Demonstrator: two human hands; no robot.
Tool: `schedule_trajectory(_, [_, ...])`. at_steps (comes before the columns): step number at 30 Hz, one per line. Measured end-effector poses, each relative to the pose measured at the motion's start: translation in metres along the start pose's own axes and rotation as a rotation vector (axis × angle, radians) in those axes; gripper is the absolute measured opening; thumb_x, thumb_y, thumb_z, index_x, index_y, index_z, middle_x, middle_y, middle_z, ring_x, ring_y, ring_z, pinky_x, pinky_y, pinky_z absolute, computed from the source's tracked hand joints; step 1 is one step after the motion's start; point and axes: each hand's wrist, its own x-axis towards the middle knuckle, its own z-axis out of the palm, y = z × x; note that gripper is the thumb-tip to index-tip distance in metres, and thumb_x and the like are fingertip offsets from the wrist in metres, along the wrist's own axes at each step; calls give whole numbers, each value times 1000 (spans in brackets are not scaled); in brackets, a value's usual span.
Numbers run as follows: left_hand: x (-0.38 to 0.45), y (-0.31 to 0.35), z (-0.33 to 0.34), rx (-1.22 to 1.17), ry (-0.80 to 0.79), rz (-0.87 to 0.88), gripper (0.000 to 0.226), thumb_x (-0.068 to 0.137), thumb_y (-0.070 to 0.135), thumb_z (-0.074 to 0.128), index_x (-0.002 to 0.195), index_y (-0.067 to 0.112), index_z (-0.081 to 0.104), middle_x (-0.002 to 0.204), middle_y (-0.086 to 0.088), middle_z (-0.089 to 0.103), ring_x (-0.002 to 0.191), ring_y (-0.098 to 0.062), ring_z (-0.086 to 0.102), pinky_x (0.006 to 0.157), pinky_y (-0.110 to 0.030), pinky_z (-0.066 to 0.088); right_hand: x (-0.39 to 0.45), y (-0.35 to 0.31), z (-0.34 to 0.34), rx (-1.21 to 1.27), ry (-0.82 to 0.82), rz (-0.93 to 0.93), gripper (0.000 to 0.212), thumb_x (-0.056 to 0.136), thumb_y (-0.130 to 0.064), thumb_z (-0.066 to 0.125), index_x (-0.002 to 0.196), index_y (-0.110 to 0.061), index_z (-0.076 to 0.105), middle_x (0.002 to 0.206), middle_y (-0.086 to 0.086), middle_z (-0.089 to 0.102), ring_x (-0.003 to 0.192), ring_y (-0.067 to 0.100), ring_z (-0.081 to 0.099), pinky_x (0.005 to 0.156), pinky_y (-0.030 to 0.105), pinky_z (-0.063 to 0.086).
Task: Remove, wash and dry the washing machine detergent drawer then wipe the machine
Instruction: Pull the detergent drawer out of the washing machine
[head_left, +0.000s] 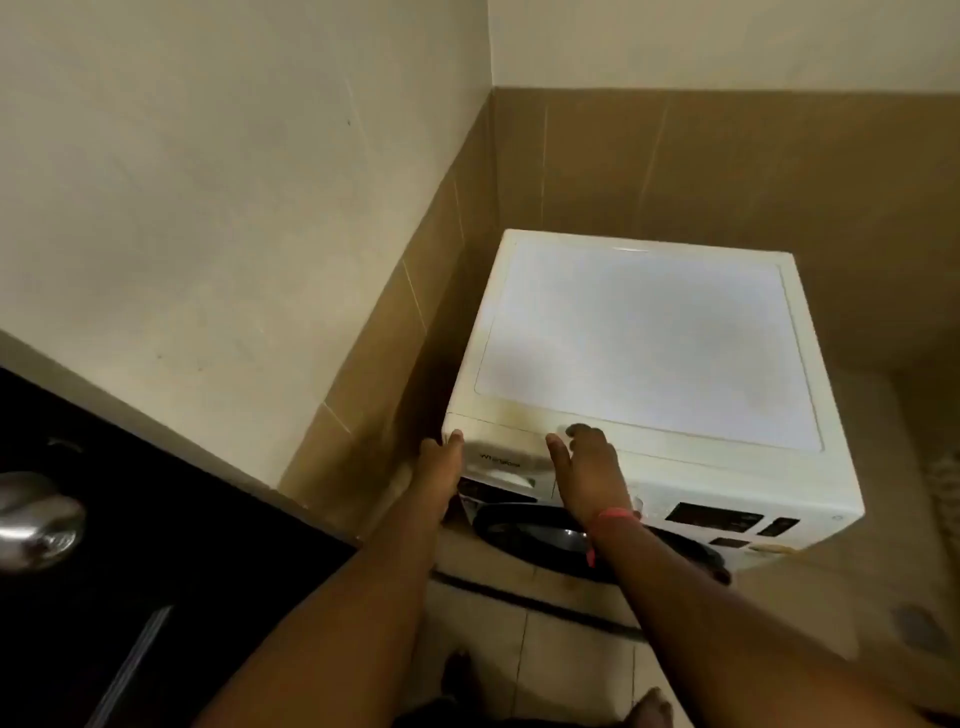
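Hands are meeting at the near left corner of the washer (649, 332), and we are looking down on it from the head camera. We are laying our left hand (439, 470) against the left end of the drawer (501, 457), fingers fairly straight, fingertips touching the top front corner; we cannot tell whether the thumb is hooking anything. We are resting our right hand (587, 470) on the front top edge just right of the drawer, fingers loosely bent over the edge, holding nothing that we can make out. A pink band (615, 514) is circling that wrist. The drawer is sitting in its slot at the top left of the washer's front, above the dark round door (524, 530). The washer is standing in a tiled corner, its control panel (727, 519) lying to the right. A dark door (156, 545) with a metal knob (36, 514) is filling the near left.
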Motion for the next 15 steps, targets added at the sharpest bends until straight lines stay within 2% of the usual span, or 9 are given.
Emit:
schedule_trajectory(2, [18,-11,-5,-142,-60,-91,54,101,44,47,144,13,38,136,-13,53,112,-28,56,85,-42,49,-1,-2,29,263,-3,249,46,98,-50,42,118,-9,52,117,13,60,108,30,56,94,42,46])
schedule_trajectory(4, [27,-17,-8,-255,-150,-146,47,101,45,45,136,14,46,130,-13,57,108,-26,59,89,-44,50,-2,-7,52,532,-50,494,48,97,-55,40,115,-10,45,115,15,61,105,31,59,94,44,47])
schedule_trajectory(6, [32,-14,-10,-340,-221,-196,46,101,48,43,131,13,49,129,-17,54,109,-27,58,97,-47,47,2,-12,73,850,-69,671,57,95,-60,41,122,-11,41,119,13,60,106,27,60,93,45,51])
schedule_trajectory(9, [48,-15,-6,-474,-261,-254,68,99,54,43,151,12,29,147,-24,42,135,-37,43,110,-52,38,10,-16,91,1166,3,782,68,94,-61,45,137,-9,41,120,11,62,105,21,60,93,42,53])
schedule_trajectory(12, [57,-17,0,-573,-306,-296,81,95,60,46,153,8,25,151,-27,34,140,-39,37,111,-53,37,16,-20,104,1331,72,864,72,91,-57,53,142,-9,37,120,17,60,105,26,59,98,47,51])
schedule_trajectory(15, [66,-18,6,-631,-333,-298,77,95,57,51,150,7,29,148,-28,37,138,-40,39,110,-54,38,24,-19,112,1374,111,890,61,91,-51,59,130,-5,50,113,17,62,106,29,60,96,49,51])
